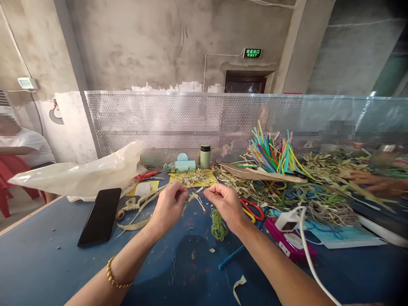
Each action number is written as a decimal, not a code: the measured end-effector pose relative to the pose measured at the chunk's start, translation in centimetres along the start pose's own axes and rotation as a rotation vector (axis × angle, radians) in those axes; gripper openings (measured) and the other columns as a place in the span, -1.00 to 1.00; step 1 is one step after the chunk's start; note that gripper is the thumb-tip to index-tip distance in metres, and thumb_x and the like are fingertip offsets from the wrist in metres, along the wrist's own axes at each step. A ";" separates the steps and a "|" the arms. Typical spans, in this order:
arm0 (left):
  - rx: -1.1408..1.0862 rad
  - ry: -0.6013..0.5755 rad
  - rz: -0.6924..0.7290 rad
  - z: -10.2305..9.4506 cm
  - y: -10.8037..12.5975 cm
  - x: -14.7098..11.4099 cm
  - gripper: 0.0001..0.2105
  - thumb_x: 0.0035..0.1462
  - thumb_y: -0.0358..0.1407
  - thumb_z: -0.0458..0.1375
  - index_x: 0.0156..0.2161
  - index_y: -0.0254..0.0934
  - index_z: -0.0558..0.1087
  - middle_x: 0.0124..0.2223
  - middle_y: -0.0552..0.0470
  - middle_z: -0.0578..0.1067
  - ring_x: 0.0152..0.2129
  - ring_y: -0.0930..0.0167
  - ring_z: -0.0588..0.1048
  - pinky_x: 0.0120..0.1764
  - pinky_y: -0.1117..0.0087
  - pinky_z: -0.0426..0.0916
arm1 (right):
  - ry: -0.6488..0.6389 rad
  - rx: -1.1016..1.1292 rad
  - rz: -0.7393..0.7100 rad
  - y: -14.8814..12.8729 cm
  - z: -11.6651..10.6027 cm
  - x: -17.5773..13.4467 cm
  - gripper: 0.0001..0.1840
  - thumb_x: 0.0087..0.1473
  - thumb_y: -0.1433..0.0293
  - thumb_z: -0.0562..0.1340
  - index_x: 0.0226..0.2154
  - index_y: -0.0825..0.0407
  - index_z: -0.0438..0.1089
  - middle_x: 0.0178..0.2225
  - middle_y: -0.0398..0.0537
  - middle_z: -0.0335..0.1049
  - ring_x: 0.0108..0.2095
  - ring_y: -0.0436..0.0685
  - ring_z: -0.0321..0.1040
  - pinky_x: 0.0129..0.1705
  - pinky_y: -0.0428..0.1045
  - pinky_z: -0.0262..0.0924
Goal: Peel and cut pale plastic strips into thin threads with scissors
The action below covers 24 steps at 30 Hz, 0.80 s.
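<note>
My left hand [169,207] is raised over the table, thumb and fingers pinched together; what they hold, if anything, is too thin to make out. Opposite it, my right hand [225,205] is pinched in the same way, its fingertips a short gap from the left ones. Pale dry strips [198,200] show between and beyond the fingertips. A small bundle of green cord [219,226] is just below my right hand. Red-handled scissors [253,208] are partly hidden behind my right wrist. Flat dried leaf strips [135,225] lie left of my left hand.
A black phone [100,217] and a plastic bag [86,172] are on the left. Behind stand a green flask [205,157] and colourful pipe cleaners [274,153]. On the right are a purple power strip [291,242], a white cable [307,250] and a co-worker's blurred hand [379,183].
</note>
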State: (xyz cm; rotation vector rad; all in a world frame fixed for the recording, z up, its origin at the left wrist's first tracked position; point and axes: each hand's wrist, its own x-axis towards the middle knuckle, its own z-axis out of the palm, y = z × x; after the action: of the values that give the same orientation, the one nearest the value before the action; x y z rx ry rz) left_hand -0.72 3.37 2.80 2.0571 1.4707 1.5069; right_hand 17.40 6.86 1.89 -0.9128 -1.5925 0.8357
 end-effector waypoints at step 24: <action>-1.015 -0.468 -0.479 1.9 -0.1 -0.6 -0.68 0.03 -0.18 0.32 -0.21 -0.42 0.48 -0.28 -0.08 0.51 -0.47 0.48 0.49 -0.40 0.47 0.31 | -0.129 0.433 0.193 -0.3 0.1 0.1 -0.68 -0.09 0.17 0.39 -0.46 0.09 0.42 -0.71 -0.33 -0.01 -0.70 -0.15 -0.25 -0.63 -0.09 -0.40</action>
State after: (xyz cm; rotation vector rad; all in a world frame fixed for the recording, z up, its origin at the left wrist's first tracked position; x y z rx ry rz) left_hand 0.81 3.66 1.52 1.1966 0.6853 1.0965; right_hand 17.27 6.80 2.23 -0.7150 -1.3654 1.3368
